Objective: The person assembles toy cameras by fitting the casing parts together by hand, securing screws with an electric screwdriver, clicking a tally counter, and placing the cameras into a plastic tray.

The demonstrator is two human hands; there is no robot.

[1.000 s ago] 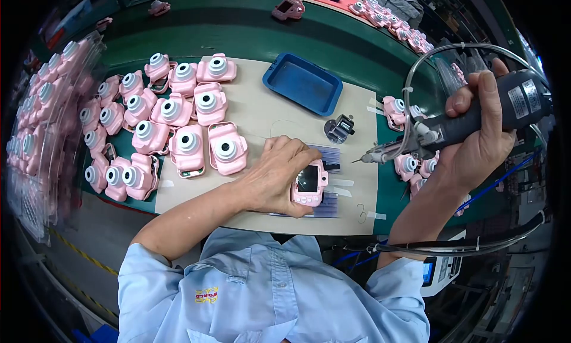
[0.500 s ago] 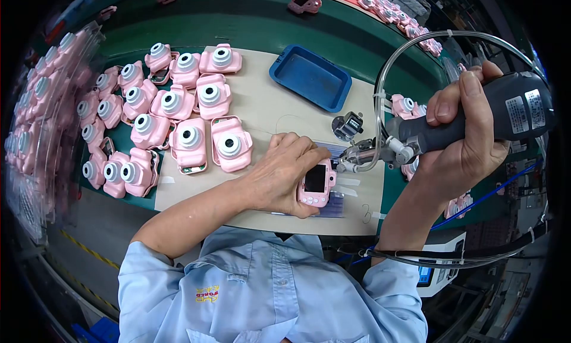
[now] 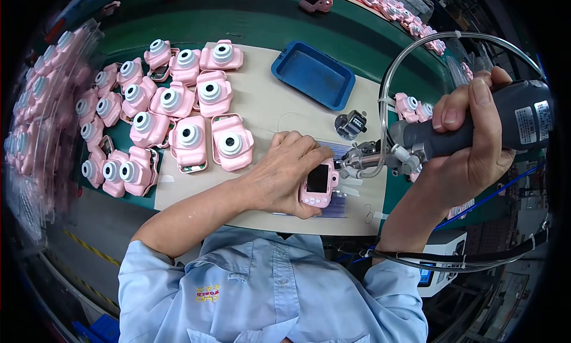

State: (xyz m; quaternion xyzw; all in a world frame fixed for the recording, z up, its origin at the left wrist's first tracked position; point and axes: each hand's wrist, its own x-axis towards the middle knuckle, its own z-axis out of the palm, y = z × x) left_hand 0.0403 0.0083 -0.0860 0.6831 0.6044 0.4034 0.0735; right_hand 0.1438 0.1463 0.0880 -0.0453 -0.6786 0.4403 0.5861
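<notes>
One bench [image 3: 262,69]: beige sheet over green; my pink camera [image 3: 322,193] is on the near part of it, screen up. Whether it rests on the ridged translucent piece [image 3: 337,207] or just above, I cannot confirm.
Driver [image 3: 517,114]: my right hand [image 3: 476,126] has its fingers wrapped round the grey barrel. Judged heavy and rigid, with the clear tube [image 3: 389,69] likely to tug; hold by the barrel, clear of the metal nose [image 3: 366,162].
Left hand [image 3: 282,173]: fingers clamped on the camera, thumb toward the lower edge, the others toward the upper.
Camera: judged light, stiff, smooth enough to slip; grip by the outer edges. Lens side faces away; left edge lies behind my hand.
Screen [image 3: 317,179]: dark; judged the fragile part, no pressure advised.
Nose tip: at the camera's right edge; too small to tell if touching.
</notes>
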